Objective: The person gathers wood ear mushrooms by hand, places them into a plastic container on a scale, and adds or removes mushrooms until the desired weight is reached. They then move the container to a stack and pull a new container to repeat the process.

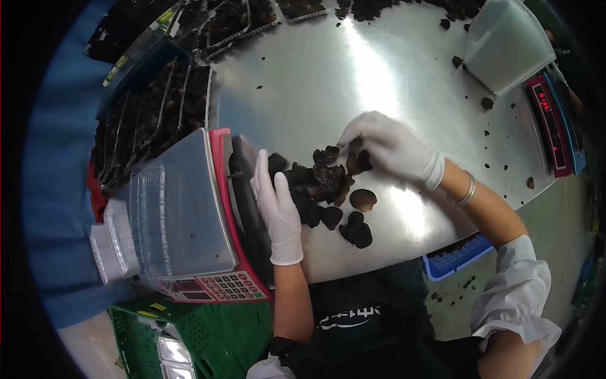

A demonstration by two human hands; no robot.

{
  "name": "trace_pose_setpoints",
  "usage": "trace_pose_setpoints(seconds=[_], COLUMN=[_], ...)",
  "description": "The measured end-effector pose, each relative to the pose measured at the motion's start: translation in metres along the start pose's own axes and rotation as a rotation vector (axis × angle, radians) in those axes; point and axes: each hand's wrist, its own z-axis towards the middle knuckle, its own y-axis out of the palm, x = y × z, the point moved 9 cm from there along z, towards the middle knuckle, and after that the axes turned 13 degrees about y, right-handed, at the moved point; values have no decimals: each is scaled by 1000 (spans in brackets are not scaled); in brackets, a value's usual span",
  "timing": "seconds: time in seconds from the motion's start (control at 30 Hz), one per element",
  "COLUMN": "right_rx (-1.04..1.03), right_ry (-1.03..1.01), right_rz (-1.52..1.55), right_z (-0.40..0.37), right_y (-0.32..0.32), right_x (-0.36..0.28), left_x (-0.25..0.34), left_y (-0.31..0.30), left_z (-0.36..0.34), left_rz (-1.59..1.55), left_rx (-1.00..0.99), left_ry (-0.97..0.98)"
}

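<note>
A loose heap of dark wood ear mushrooms lies on the metal table between my hands. My left hand, in a white glove, is held edge-on along the heap's left side, fingers stretched out and thumb apart. On the heap's upper right, my gloved right hand has its fingers bent down around a wood ear mushroom; the fingertips are partly hidden. Left of my left hand stands a red-edged weighing scale, with a clear plastic tray lying on its platform.
Filled trays stand at the left, and more line the far edge. A white tub and another scale with red digits are on the right. Below the table are a green crate and a blue basket.
</note>
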Motion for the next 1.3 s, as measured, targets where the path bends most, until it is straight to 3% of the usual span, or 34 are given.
trace_pose_setpoints(seconds=[0.07,0.1,0.17,0.2,0.23,0.3,0.37,0.43,0.5,0.57,0.73,0.8,0.97,1.03,1.07,1.17,1.23,1.3], right_rx=[-86,-92,-254,-285,-205,-179,-152,-119,-86,-86,-15,-15,-19,21,92,82,84,40], right_ry=[-141,-129,-114,-13,51,150,60,58,36,74,85,73,59,68,101,58,-15,113], right_rz=[15,14,584,670,664,544,264,-174,-271,-353,-614,-632,-616,-200,-222,-400,-248,-109], right_z=[-11,-20,-20,-19,-18,-29,-42,-62,-77,-82,-68,-61,-51,-37,-30,-15,-7,1], right_y=[19,25,13,5,0,-5,-3,7,17,26,52,54,29,-7,-21,-9,2,5], right_x=[-19,-8,3,8,16,14,7,0,-3,-8,-24,-28,-37,-30,-21,-11,-8,2], left_x=[17,17,24,20,17,11,21,37,34,34,49,45,43,41,42,43,44,43], left_y=[11,12,18,15,15,-3,-14,-22,-25,-16,-3,7,5,6,7,9,7,5], left_z=[6,-8,-16,-17,-21,-22,-28,-38,-54,-67,-61,-66,-65,-64,-64,-65,-64,-66], left_rz=[-371,-378,-507,-508,-511,-492,-480,-33,93,336,224,331,320,316,312,359,421,385], left_rx=[-78,-82,-216,-195,-196,11,-9,-183,-252,-479,-528,-668,-652,-633,-632,-650,-617,-611], left_ry=[-14,-25,-43,-24,-26,-43,-51,44,13,-38,20,-36,-66,-61,-60,-56,43,45])
